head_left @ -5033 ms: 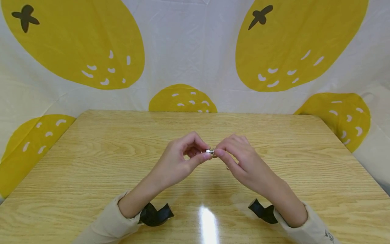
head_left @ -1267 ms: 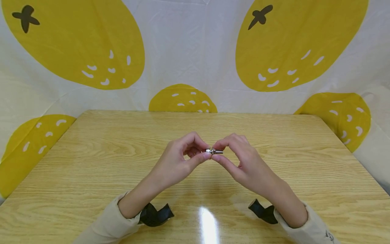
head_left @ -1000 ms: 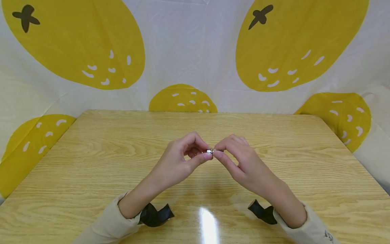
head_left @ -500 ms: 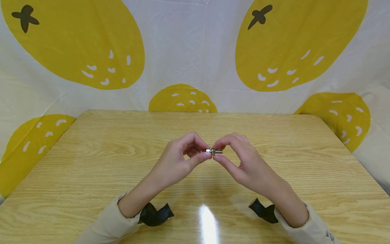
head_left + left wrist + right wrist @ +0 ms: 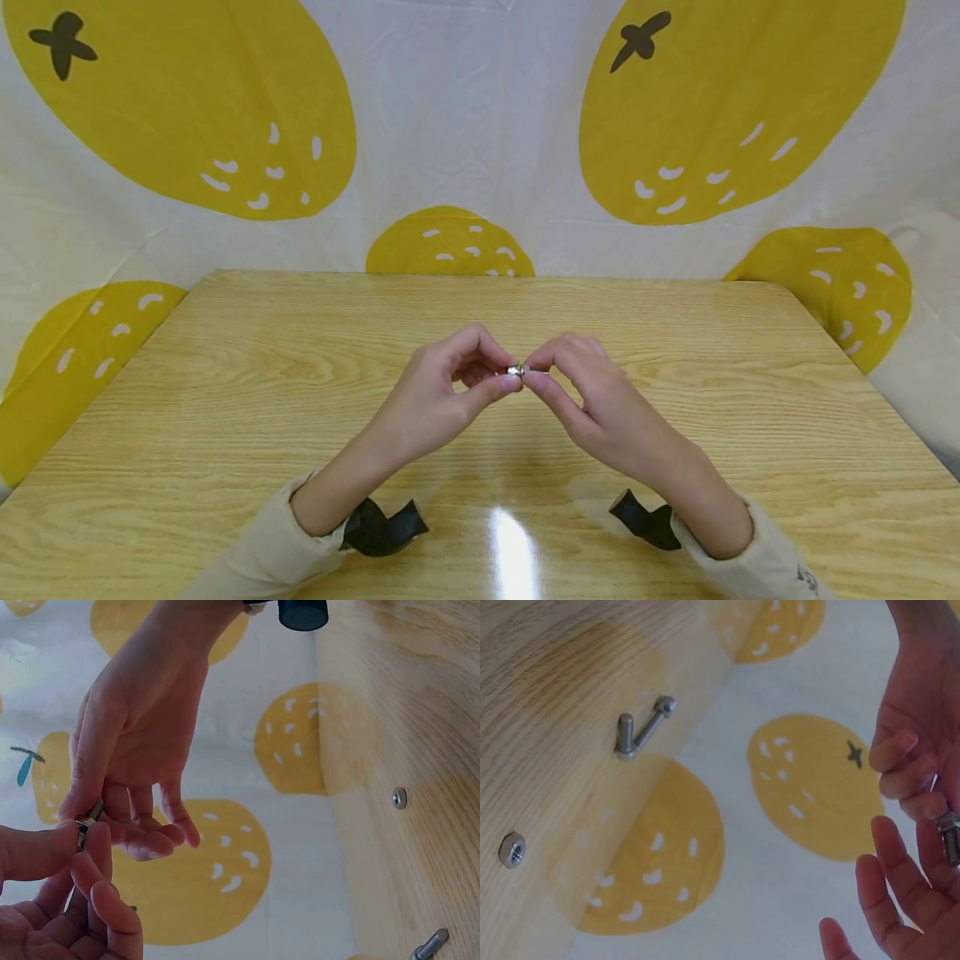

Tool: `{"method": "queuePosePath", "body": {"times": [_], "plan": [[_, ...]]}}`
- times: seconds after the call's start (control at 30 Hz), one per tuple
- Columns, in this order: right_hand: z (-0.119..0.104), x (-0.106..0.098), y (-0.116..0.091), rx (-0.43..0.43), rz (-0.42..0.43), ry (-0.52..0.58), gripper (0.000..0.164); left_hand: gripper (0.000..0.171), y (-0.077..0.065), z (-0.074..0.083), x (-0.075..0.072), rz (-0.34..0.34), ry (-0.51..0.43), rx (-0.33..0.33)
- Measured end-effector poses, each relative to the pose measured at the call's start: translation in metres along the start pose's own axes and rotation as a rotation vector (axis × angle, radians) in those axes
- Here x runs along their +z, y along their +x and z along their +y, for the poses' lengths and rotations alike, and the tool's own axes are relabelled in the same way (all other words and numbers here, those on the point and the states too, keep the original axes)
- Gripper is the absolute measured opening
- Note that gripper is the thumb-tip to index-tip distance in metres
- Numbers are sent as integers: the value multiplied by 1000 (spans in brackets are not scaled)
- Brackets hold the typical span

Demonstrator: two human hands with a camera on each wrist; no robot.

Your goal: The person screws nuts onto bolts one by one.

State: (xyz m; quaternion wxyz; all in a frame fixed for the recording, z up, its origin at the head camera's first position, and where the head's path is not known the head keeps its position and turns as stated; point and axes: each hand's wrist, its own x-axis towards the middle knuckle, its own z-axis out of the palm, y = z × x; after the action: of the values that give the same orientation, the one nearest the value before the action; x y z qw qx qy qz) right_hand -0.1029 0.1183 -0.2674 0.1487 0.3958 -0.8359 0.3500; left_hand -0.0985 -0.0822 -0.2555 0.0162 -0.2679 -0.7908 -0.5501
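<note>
Pinching one nutted bolt (image 5: 514, 372): left hand (image 5: 446, 387), right hand (image 5: 600, 400) (fingers (image 5: 491, 343) bent); on table (image 5: 300, 350): two more bolts (image 5: 626, 736), one nut (image 5: 507, 847).

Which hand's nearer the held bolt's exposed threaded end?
Right. The right hand pinches at the nut, immediately beside the threaded end; the left hand grips the bolt's opposite end.

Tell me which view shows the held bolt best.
Right wrist: the bolt looks largest there, its shaft exposed though near the picture's right edge. Left wrist shows a short, partly covered length; head shows only tiny bits.
</note>
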Motion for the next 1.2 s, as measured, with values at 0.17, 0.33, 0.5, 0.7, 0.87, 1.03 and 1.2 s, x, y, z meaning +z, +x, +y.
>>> {"method": "queuePosePath", "body": {"times": [0.17,0.33,0.5,0.7,0.87,1.03,1.2], "plan": [[0,0,-1,32,-1,-12,9,9,0,0,0,-1,0,2],[-3,-3,-2,44,7,-5,23,9,0,0,0,2,-3,-13],[-2,-3,0,-46,40,-8,28,9,0,1,0,1,-7,-13],[0,-2,1,-79,54,-10,23,9,0,0,0,1,-2,-3],[-1,-2,0,-46,24,-13,16,9,-1,1,0,3,-2,-4],[-1,-1,1,-32,19,-19,5,9,0,1,0,3,-7,-2],[-2,-2,0,10,28,-18,16,9,0,0,0,9,1,-1]]}}
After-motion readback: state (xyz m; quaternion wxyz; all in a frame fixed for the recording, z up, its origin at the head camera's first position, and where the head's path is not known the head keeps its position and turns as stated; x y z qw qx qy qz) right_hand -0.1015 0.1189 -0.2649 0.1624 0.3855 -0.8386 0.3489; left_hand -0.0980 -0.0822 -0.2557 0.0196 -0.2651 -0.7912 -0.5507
